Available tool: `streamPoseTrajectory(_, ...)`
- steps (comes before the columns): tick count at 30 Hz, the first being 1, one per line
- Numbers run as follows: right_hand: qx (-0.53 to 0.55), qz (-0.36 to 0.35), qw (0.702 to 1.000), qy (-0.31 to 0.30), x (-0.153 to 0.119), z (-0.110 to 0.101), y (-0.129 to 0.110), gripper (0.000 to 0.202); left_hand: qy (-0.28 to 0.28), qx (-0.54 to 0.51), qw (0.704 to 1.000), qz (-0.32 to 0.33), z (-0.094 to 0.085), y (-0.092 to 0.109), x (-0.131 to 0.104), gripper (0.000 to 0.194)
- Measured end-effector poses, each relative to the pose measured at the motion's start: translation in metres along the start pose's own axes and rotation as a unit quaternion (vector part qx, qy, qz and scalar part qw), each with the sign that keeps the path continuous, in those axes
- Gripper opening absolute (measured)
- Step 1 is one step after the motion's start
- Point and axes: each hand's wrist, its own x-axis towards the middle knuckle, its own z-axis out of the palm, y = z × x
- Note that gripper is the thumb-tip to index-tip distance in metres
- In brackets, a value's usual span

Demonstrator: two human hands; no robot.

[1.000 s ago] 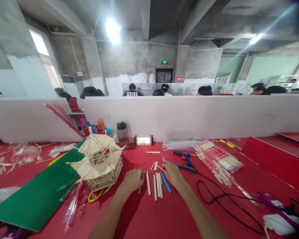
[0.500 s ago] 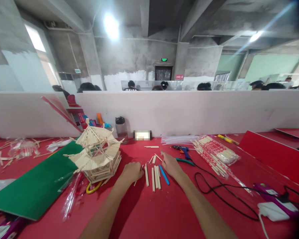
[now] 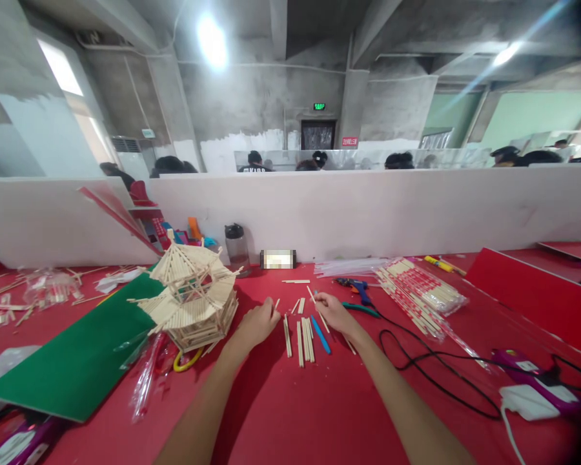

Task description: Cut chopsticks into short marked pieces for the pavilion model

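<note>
My left hand [image 3: 259, 323] is closed, with a short wooden stick [image 3: 277, 303] poking up from its fingertips. My right hand [image 3: 334, 313] pinches a longer thin stick [image 3: 312, 296] that slants down past the fingers. Between the hands, bundled sticks [image 3: 306, 340] and a shorter pair [image 3: 286, 336] lie on the red tabletop [image 3: 290, 413]. A blue pen-like tool [image 3: 321, 335] rests beside them, near my right hand. Small stick pieces [image 3: 301, 305] lie just beyond. To the left of my left hand stands a pavilion model built of sticks [image 3: 193, 297].
A blue glue gun [image 3: 361, 292], green-handled pliers [image 3: 363, 310] and packed sticks [image 3: 421, 290] lie to the right, with a black cable [image 3: 416, 365] looping across. A green board [image 3: 72, 355] is under the model's left side. A bottle [image 3: 236, 247] stands by the white partition [image 3: 368, 213].
My right hand has drawn back slightly to the right, and a long stick now shows in its fingers. The stick in my left hand now points upward rather than down. The view has shifted slightly.
</note>
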Motion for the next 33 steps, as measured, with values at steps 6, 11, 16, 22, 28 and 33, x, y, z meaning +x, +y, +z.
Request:
streamPoseTrajectory(6,0.145,0.050,0.988,-0.019,-0.003,-0.002,-0.013,0.027,0.055,-0.251,0.963,0.083,0.010,-0.004,0.011,0.016)
streamPoseTrajectory(11,0.169,0.095,0.981,-0.023,-0.008,-0.008,-0.022,0.034,0.036,-0.251,0.967,0.037,0.006,-0.010,0.017,0.020)
streamPoseTrajectory(16,0.116,0.083,0.990,0.003,-0.007,-0.012,-0.021,0.028,0.007,-0.031,0.998,-0.051,0.001,-0.008,0.009,0.015)
streamPoseTrajectory(22,-0.256,-0.014,0.965,0.051,-0.007,-0.017,-0.014,0.019,-0.021,0.050,0.995,-0.079,0.005,-0.005,0.004,0.025)
streamPoseTrajectory(28,-0.378,-0.003,0.926,-0.004,-0.010,-0.013,-0.013,0.019,0.024,0.010,1.000,-0.013,0.007,-0.002,0.004,0.027)
streamPoseTrajectory(33,-0.376,-0.030,0.926,0.003,-0.013,-0.010,-0.018,0.019,0.046,-0.048,0.986,0.153,0.016,0.006,0.003,0.037)
